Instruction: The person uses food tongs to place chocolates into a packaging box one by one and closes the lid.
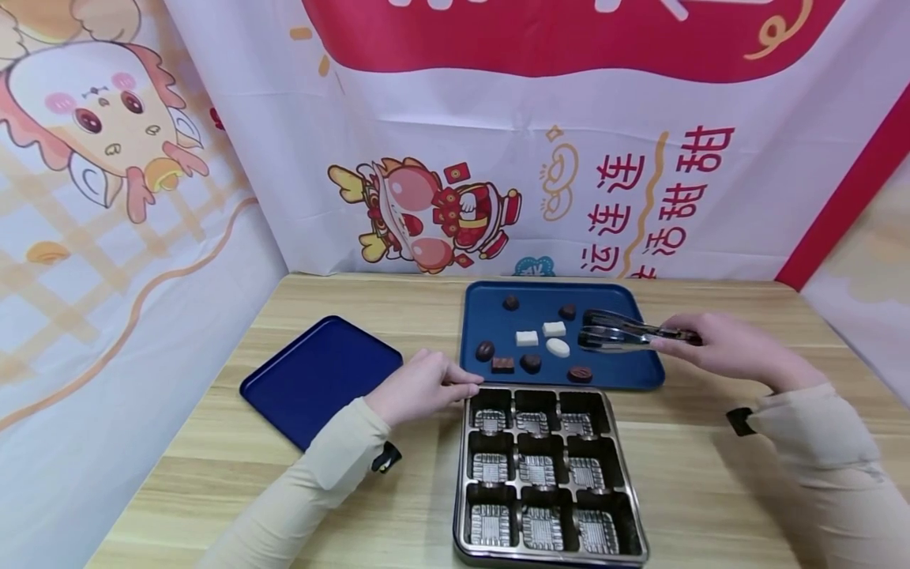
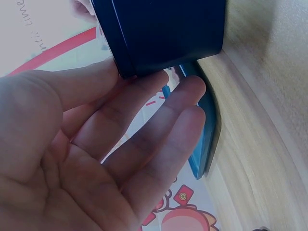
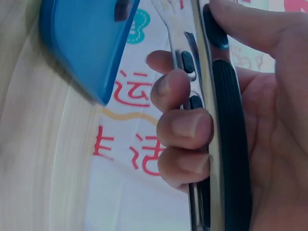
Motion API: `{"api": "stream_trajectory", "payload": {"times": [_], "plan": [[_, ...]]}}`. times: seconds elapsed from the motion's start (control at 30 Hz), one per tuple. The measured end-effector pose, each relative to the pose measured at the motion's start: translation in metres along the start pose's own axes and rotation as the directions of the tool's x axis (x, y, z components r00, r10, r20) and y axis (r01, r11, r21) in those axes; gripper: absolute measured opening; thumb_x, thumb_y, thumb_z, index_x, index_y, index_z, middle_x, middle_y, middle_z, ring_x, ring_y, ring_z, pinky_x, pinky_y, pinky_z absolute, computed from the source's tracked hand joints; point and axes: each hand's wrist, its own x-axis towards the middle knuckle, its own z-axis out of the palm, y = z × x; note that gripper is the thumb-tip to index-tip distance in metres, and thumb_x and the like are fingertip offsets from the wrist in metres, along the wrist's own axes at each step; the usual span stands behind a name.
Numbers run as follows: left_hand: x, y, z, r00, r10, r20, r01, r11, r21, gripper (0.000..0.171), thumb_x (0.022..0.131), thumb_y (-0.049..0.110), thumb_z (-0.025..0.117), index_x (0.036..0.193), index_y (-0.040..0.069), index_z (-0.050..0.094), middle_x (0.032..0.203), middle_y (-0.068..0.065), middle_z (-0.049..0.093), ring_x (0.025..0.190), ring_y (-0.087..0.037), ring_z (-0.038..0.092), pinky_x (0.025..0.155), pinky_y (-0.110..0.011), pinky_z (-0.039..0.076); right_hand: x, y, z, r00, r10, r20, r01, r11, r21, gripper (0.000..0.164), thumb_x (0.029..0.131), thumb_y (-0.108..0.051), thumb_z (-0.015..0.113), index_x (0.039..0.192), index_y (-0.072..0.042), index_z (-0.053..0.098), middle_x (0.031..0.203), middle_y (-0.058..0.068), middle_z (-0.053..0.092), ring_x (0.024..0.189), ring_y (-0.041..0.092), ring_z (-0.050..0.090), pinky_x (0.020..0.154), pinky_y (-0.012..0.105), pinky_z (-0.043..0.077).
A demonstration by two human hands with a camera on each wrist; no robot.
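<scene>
The tongs point(image 1: 618, 330) lie over the right part of the blue tray point(image 1: 486, 304), their long axis running nearly straight across the head view, tips to the left, handle end to the right; whether the tips touch the tray I cannot tell. The right hand point(image 1: 739, 352) grips them by the handle, fingers curled round it. The left hand point(image 1: 425, 386) pinches the far left corner of the box point(image 1: 490, 483), its other fingers loosely extended. The box stands just nearer than the tray, long axis running near to far, with nine lined compartments in three rows. On the tray lie dark chocolates point(image 1: 530, 363) and white chocolates point(image 1: 526, 338). A navy tray point(image 1: 320, 375) sits askew to the left. All rest on a pale wood-grain counter point(image 1: 697, 474), backed by white cloth point(image 1: 426, 111) printed with cartoons and red characters.
</scene>
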Motion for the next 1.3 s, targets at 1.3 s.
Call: {"api": "stream_trajectory", "payload": {"times": [1.3], "plan": [[0.000,0.001,-0.001,1.000,0.001,0.002,-0.001,1.000,-0.002,0.021,0.094,0.024,0.062,0.111,0.018,0.072,0.108,0.009,0.066,0.039,-0.008,0.026,0.041,-0.021,0.029,0.008,-0.016,0.017,0.990,-0.138,0.004,0.137,0.980,-0.142,0.025,0.087,-0.034,0.069,0.093,-0.010,0.073,0.080,-0.008,0.065,0.059,0.005,0.048,0.060,0.030,0.042]]}}
